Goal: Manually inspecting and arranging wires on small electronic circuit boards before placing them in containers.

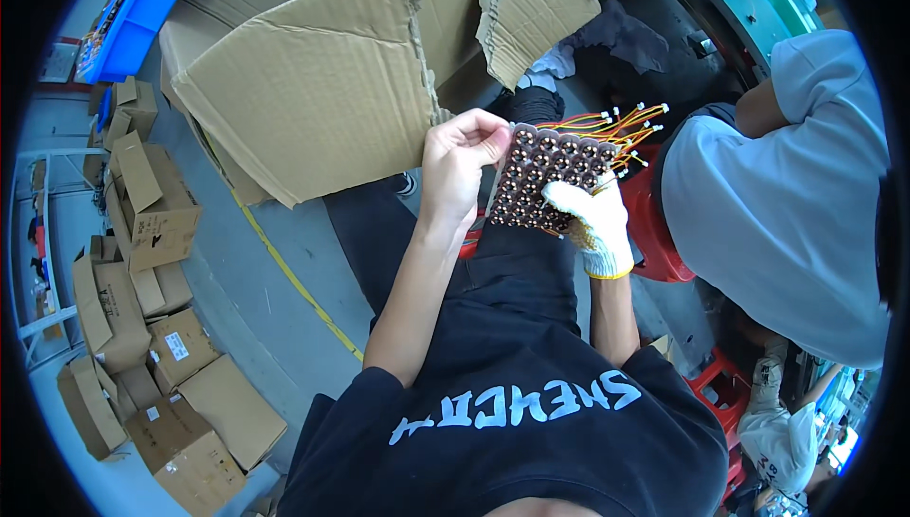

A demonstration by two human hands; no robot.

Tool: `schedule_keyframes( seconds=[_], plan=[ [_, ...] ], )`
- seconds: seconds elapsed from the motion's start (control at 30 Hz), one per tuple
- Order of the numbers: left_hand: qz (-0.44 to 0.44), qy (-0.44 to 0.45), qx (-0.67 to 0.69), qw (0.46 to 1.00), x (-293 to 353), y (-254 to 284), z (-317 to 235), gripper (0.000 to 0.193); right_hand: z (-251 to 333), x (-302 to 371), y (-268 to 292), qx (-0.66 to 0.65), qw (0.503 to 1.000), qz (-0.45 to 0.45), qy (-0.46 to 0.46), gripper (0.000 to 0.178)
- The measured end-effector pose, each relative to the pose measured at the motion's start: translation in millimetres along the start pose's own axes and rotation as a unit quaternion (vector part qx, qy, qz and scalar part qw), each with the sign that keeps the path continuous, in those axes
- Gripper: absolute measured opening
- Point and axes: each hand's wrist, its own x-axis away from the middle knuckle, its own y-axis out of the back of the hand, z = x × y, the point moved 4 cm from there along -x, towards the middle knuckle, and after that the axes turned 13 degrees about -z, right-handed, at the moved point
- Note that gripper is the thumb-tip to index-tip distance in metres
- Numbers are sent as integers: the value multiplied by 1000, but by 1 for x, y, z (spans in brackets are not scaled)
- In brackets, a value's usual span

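A clear plastic tray (533,171) holds rows of small round copper-coloured parts that look like wound coils. I hold it above my lap, tilted. My bare left hand (453,168) pinches its upper left corner between thumb and fingers. My right hand (597,221), in a white knit glove with a yellow cuff edge, grips the lower right side. Its thumb lies across the parts; the other fingers are mostly hidden underneath. Red and yellow wires (621,130) with small white connectors stick out past the tray's far right edge.
A large open cardboard box (313,90) with torn flaps stands just ahead. More cartons (156,204) are piled at the left beside a yellow floor line (284,266). A co-worker in a light shirt (777,195) sits close on my right on a red stool (654,233). A green-edged table (744,0) lies beyond.
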Motion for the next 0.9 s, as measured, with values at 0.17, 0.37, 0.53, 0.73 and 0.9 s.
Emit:
schedule_keyframes(
  seconds=[0.17, 0.37, 0.53, 0.73, 0.9],
  plan=[
    [-20, -18, -22, 999, 0, -8, -7, 10, 7, -1, -11, -70, 997, 0, -12, 47],
    [-120, -5, 55, 991, 0, -9, -5, 10, 4, -5, -15, -4, 999, -34, -3, 45],
    [-82, 21, 83, 993, -15, -4, 5, 11, 1, -5, -13, 46, 998, -39, 23, 45],
    [-62, 119, 147, 980, -19, -6, 10, 13, -1, -7, -7, 46, 998, -46, 20, 46],
    [-58, 138, 148, 978, -21, -10, 15, 12, -4, -9, -6, 21, 998, -57, 17, 47]
  ],
)
